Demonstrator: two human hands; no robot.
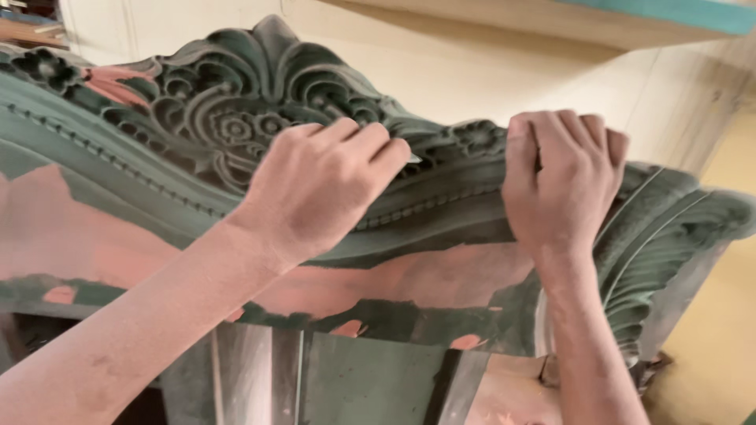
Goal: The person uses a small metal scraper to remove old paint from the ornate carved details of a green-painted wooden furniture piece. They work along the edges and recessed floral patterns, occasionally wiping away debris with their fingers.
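The carved crest (236, 118), dark green with pink patches, fills the view, its long axis running from upper left down to lower right. The left hand (319, 185) has its fingers pinched together on something small and pale at the carving's edge; what it is cannot be told. The right hand (559, 181) grips the crest's top rim with curled fingers.

left hand (319, 189): fingers curled | right hand (555, 185): fingers curled, knuckles up

Single head view, close, looking slightly down across carved green crest (260, 102) toward cream wall (472, 71).
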